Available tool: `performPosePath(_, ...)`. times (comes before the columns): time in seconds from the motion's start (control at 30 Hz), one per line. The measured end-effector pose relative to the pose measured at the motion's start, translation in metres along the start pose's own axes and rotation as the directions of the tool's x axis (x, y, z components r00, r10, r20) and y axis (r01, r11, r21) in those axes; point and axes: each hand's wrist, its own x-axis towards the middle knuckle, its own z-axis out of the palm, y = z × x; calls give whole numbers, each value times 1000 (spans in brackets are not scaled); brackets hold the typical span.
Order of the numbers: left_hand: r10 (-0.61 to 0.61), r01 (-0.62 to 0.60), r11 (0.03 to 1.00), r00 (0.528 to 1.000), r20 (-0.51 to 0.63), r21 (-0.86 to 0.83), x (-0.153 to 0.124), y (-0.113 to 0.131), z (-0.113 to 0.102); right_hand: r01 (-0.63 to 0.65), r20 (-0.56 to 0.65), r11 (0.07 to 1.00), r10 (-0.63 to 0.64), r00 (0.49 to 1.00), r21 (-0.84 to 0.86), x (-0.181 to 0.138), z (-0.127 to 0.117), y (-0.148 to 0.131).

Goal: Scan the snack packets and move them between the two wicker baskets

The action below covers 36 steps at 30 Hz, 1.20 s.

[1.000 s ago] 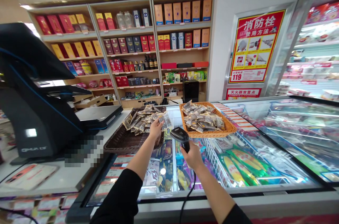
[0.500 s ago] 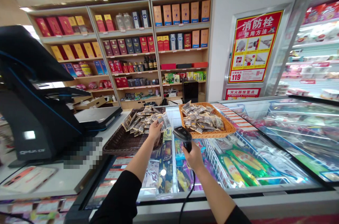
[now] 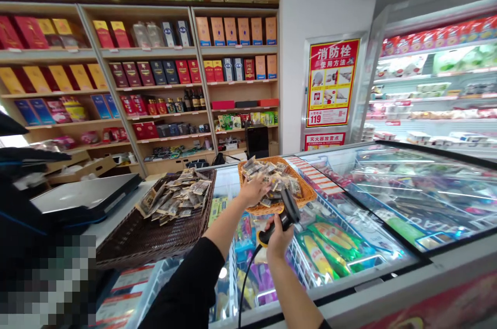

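My left hand [image 3: 255, 190] reaches over the near left part of an orange wicker basket [image 3: 308, 197], its fingers stretched out and touching the packets. Small clear packets with dark contents [image 3: 277, 172] are heaped in that basket. In my right hand [image 3: 278, 238] is a black barcode scanner [image 3: 288, 210] with a yellow-trimmed handle, its head raised and tilted just in front of the orange basket. The scanner's cable [image 3: 243, 287] hangs down toward me. To the left, a dark brown wicker basket [image 3: 151, 238] holds a pile of similar packets [image 3: 176, 197] in its back part.
Both baskets stand on a glass-topped freezer [image 3: 388, 261] with bagged goods inside. A flat scale [image 3: 83, 197] and a dark checkout machine [image 3: 23, 215] are on the left counter. Shelves of boxes [image 3: 163, 80] line the back; a refrigerated display [image 3: 438, 85] stands at right.
My left hand has moved right, from the packets in the dark basket to those in the orange one. The scanner has turned in my right hand. The view has swung right.
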Motion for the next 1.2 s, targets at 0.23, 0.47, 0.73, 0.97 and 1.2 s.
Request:
performPosePath(0.23,12,-5,997,994,105,-74,-6,-33,-11,-55,58,998,55,997,-5,-1,0,13)
performPosePath(0.47,-217,221,975,969,-121,18,-111,-125,-90,-186,359,982,164,919,27,-22,10,14)
performPosePath(0.73,-476,436,874,855,-206,-214,-140,-156,-70,-280,585,949,311,749,-146,-34,11,37)
performPosePath(0.97,-564,466,789,808,-170,-401,-139,-145,-76,-271,598,948,315,737,-166,-32,6,44)
performPosePath(1.2,-712,623,629,702,-23,-465,-149,-129,-69,-303,598,937,343,724,-171,-32,4,40)
